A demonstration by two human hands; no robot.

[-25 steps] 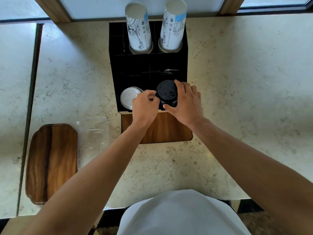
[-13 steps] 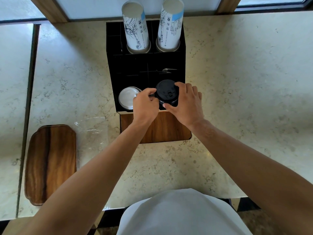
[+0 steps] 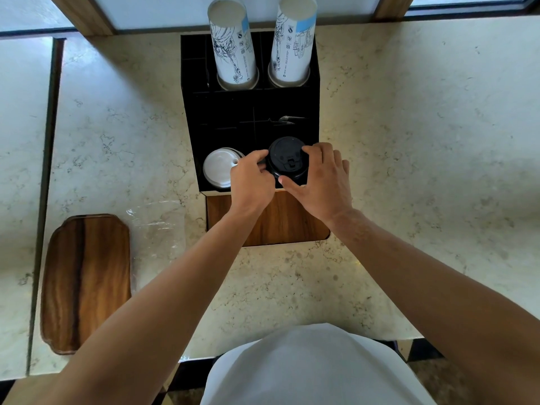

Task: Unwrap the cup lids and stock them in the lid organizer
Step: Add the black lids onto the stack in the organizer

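I see both hands gripping the black lids (image 3: 287, 159): the left hand (image 3: 251, 182) pinches their left edge, the right hand (image 3: 320, 178) wraps the right side. They sit in the front right slot of the black organizer (image 3: 193, 118), beside white lids (image 3: 217, 168). Clear wrap (image 3: 157, 226) lies on the table (image 3: 409, 141).

left hand (image 3: 251, 182) covers the right edge of the white lids (image 3: 219, 168) and the left rim of the black lids (image 3: 287, 159). right hand (image 3: 318, 182) hides the black stack's right side; depth of stack in its compartment not visible. tops of both cup stacks (image 3: 233, 45) cut by frame edge. small item (image 3: 287, 119) in organizer (image 3: 193, 112) too small to identify.
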